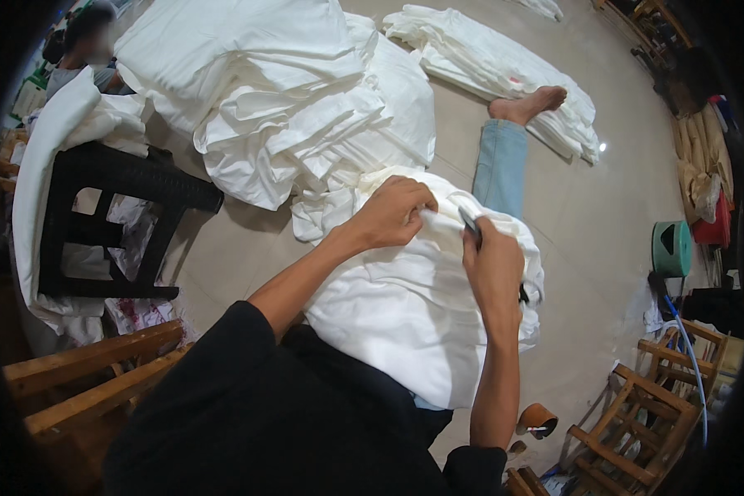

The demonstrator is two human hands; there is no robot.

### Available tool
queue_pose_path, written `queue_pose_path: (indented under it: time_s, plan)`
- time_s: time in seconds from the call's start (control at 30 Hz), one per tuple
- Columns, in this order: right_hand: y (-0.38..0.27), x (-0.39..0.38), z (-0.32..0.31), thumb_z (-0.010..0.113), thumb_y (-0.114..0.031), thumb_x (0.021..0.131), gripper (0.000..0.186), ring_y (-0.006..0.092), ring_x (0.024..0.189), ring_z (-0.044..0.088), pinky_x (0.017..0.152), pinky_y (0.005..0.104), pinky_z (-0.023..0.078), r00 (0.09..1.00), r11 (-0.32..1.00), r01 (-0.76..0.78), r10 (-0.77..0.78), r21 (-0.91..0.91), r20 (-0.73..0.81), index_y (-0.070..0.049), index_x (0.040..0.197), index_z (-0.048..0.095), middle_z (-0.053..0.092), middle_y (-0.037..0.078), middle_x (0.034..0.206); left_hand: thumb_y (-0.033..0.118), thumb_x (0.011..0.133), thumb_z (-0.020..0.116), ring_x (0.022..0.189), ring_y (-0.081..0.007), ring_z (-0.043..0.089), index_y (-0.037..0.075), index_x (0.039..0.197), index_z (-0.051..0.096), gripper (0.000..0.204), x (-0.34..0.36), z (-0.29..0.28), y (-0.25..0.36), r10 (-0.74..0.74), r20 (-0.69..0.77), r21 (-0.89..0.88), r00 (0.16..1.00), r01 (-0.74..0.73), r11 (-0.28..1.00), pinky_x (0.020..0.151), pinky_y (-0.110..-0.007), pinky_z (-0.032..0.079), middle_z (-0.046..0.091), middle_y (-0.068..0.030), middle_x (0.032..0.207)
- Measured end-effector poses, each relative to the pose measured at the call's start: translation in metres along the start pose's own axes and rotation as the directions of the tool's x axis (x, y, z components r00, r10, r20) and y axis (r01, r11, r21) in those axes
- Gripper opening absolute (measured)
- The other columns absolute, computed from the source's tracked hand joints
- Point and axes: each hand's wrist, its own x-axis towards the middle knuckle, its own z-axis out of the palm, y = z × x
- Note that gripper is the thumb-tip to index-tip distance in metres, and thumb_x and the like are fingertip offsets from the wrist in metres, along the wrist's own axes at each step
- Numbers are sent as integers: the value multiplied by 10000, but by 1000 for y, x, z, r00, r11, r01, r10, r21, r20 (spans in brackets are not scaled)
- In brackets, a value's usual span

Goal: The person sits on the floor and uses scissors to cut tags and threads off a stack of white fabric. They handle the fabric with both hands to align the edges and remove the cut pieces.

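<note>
White fabric (393, 322) lies bunched over my lap, with folds running up beyond my hands. My left hand (393, 211) is closed, fingertips pinching the cloth near its upper edge. To its right, my right hand (492, 264) grips a small dark tool (471, 225), perhaps snips or a blade, against the fabric; its exact shape is partly hidden by my fingers. A leg in light blue jeans (500, 174) stretches out past the cloth, ending in a bare foot (529, 106).
Large white cloth piles (273, 91) and a folded length (479, 50) lie on the tiled floor (595, 240). A black plastic stool (116, 174) is at left, a person (83, 58) behind it. Wooden frames (636, 422), a green round object (670, 248) and a brown pot (536, 417) sit at right.
</note>
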Motion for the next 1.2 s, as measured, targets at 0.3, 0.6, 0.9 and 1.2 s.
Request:
queue_pose_path:
  time_s: [0.3, 0.6, 0.9, 1.2]
  plan:
    - [-11, -95, 49, 652, -244, 892, 243, 406, 678, 627, 623, 466, 467, 949, 961, -190, 126, 203, 290, -3, 896, 618, 628, 245, 705, -63, 818, 563, 879, -228, 594, 21, 1192, 590, 385, -83, 35, 19, -137, -181, -276, 974, 84, 957, 835, -352, 475, 640, -99, 1021]
    - [-20, -61, 24, 533, -346, 1010, 364, 99, 503, 390, 490, 269, 353, 843, 515, -536, 277, 669, 462, -20, 851, 564, 480, 7, 609, 80, 836, 682, 795, -224, 575, 43, 1096, 556, 292, -77, 37, 26, -216, -102, -184, 971, 195, 963, 786, -380, 416, 590, -73, 997]
    - [8, -57, 88, 595, -229, 972, 293, 99, 500, 471, 458, 268, 375, 894, 647, -447, 291, 618, 341, -8, 800, 506, 568, 54, 622, 110, 791, 748, 951, -281, 553, 59, 1025, 556, 307, -79, 51, 30, -196, -211, -39, 958, 192, 981, 815, -387, 412, 563, -91, 1050]
    - [-3, -54, 68, 602, -212, 964, 251, 90, 491, 501, 447, 257, 394, 825, 578, -560, 324, 593, 464, -2, 845, 534, 605, 56, 625, 39, 791, 713, 931, -289, 559, 44, 882, 586, 156, -78, 56, 27, -195, -247, -47, 949, 189, 981, 796, -391, 415, 574, -87, 1012]
